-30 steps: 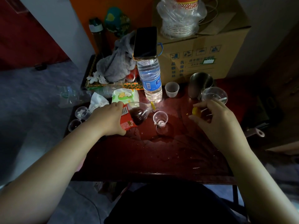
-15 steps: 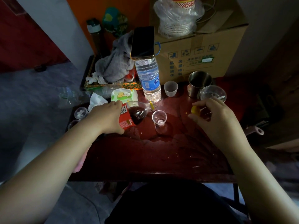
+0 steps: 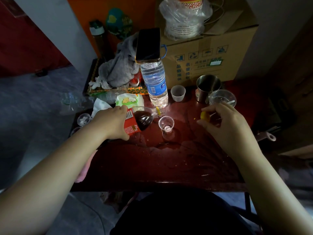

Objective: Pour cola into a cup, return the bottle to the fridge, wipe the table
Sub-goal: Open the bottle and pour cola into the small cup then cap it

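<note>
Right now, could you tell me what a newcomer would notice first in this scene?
Most striking is the cola bottle, tipped almost flat in the left hand, its mouth aimed at the small clear cup mid-table. To the right, the right hand pinches the yellow cap. Behind the cup stands a water bottle with a dark phone balanced on top, and a wet puddle shines in front of the cup.

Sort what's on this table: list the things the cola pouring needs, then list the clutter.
In use:
cola bottle, tilted in the left hand
small clear cup
yellow cap in the right hand
wet table

Lying about:
water bottle with a phone on top
steel mug
white cup
grey cloth
cardboard box
</note>
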`<action>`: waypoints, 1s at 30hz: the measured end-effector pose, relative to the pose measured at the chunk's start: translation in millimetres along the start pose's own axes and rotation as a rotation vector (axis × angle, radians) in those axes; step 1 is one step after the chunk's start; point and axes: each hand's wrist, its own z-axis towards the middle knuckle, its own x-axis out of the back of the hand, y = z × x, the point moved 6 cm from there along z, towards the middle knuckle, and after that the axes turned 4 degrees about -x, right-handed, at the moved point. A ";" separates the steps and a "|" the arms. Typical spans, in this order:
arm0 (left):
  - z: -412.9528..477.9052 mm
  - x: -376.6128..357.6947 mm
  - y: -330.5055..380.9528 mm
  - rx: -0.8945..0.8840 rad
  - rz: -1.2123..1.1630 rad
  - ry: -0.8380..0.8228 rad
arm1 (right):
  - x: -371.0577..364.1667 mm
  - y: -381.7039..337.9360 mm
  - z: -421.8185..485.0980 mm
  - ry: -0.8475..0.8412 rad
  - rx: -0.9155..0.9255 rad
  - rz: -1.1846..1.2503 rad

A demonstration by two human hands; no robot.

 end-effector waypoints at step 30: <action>2.1 8.3 5.1 0.006 0.071 -0.028 | 0.3 2.9 -3.8 -0.001 -0.017 0.017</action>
